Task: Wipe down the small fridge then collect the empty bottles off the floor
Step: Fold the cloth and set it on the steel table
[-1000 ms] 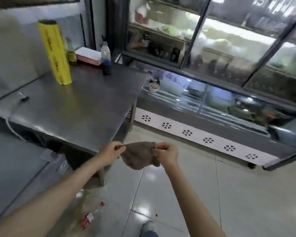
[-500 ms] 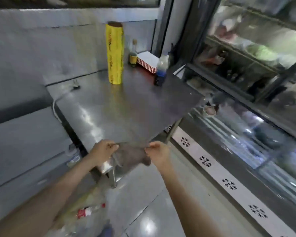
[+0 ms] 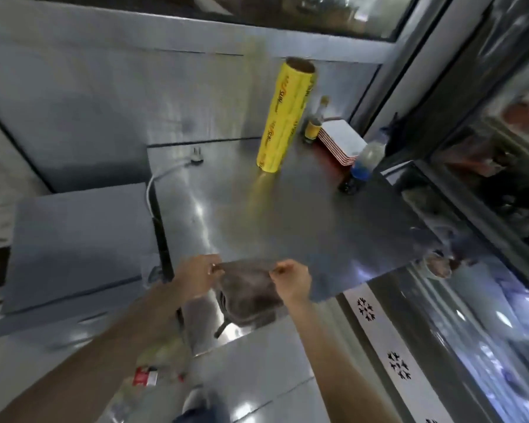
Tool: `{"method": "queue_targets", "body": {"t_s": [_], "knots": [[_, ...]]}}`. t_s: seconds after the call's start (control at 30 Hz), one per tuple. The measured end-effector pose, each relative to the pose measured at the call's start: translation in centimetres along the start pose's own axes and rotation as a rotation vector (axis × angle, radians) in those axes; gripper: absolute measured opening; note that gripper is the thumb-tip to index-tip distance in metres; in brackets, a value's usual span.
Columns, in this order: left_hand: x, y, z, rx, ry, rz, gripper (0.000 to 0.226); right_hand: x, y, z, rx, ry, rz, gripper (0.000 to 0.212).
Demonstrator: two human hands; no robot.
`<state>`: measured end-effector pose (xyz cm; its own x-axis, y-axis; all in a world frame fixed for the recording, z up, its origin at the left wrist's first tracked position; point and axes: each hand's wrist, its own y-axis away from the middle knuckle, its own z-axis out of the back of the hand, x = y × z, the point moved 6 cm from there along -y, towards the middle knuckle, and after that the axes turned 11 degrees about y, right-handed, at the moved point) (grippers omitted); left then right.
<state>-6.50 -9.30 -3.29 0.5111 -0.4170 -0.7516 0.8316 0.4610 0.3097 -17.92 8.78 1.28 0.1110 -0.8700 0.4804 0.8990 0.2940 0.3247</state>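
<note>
A brown-grey cloth (image 3: pixel 247 291) hangs stretched between my two hands over the near edge of a steel table (image 3: pixel 287 221). My left hand (image 3: pixel 197 277) pinches its left corner and my right hand (image 3: pixel 290 282) pinches its right corner. On the floor near my feet lies a clear plastic bottle with a red label (image 3: pixel 145 377), partly hidden behind my left forearm. A low grey unit (image 3: pixel 74 239) stands left of the table; whether it is the small fridge I cannot tell.
On the table stand a yellow film roll (image 3: pixel 284 117), a small yellow-labelled bottle (image 3: pixel 313 126), stacked white trays (image 3: pixel 341 141) and a blue-labelled bottle (image 3: pixel 362 163). A plug with white cable (image 3: pixel 196 155) lies at its back left. A glass display cooler (image 3: pixel 471 270) runs along the right.
The view has swung left and down toward the table, which now fills the middle. Both hands still hold the cloth, now spread wider and nearer the table's front edge.
</note>
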Motion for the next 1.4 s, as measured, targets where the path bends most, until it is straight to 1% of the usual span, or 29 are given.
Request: {"method": "queue_targets", "body": {"t_s": [0.07, 0.1, 0.17, 0.23, 0.3, 0.4, 0.47, 0.5, 0.57, 0.73, 0.9, 1.0, 1.07, 1.17, 1.27, 1.4], "knots": [[0.2, -0.3, -0.4, 0.039, -0.023, 0.069, 0.031, 0.1, -0.5, -0.5, -0.008, 0.074, 0.005, 0.018], [0.2, -0.5, -0.4, 0.051, -0.032, 0.091, 0.029, 0.2, -0.9, -0.8, -0.004, 0.073, 0.009, 0.018], [0.2, -0.9, -0.4, 0.041, -0.001, 0.114, 0.031, 0.3, -1.8, -1.4, 0.028, 0.070, 0.049, 0.018], [0.5, -1.0, -0.5, -0.002, 0.053, 0.132, 0.033, 0.8, -2.5, -1.7, 0.074, 0.126, 0.129, 0.021], [0.4, -0.6, -0.5, -0.050, 0.080, 0.125, 0.030, 1.2, -2.7, -1.9, 0.099, 0.202, 0.226, 0.028], [0.6, -0.4, -0.8, -0.089, 0.102, 0.125, 0.041, 1.5, -2.7, -1.9, 0.125, 0.233, 0.360, 0.047], [0.5, 0.0, -0.7, -0.138, 0.094, 0.149, 0.037, 1.4, -2.8, -2.1, 0.132, 0.274, 0.434, 0.051], [0.7, 0.2, -0.8, -0.182, 0.125, 0.179, 0.033, 1.2, -2.7, -2.2, 0.142, 0.299, 0.465, 0.051], [1.0, 0.9, -0.9, -0.263, 0.207, 0.224, 0.034, 1.0, -2.3, -2.6, 0.173, 0.337, 0.516, 0.050], [1.6, 3.8, -1.0, -0.358, 0.227, 0.257, 0.029, 1.1, -0.7, -3.0, 0.224, 0.360, 0.642, 0.048], [3.9, 8.3, -0.3, -0.445, 0.207, 0.313, 0.030, 1.2, 1.7, -4.1, 0.268, 0.359, 0.698, 0.048], [5.2, 11.4, 0.3, -0.439, 0.160, 0.366, 0.033, 1.7, 3.9, -4.9, 0.298, 0.345, 0.738, 0.045], [6.5, 13.4, 0.9, -0.445, 0.147, 0.349, 0.033, 2.1, 5.5, -5.6, 0.314, 0.341, 0.769, 0.043], [9.1, 16.7, 1.7, -0.451, 0.178, 0.397, 0.026, 2.8, 8.0, -7.0, 0.324, 0.339, 0.768, 0.042], [11.4, 19.7, 2.8, -0.492, 0.208, 0.430, 0.023, 3.5, 11.2, -8.7, 0.327, 0.338, 0.776, 0.040], [14.8, 23.3, 3.4, -0.444, 0.206, 0.471, 0.019, 3.8, 16.3, -12.1, 0.324, 0.293, 0.764, 0.034]]}}
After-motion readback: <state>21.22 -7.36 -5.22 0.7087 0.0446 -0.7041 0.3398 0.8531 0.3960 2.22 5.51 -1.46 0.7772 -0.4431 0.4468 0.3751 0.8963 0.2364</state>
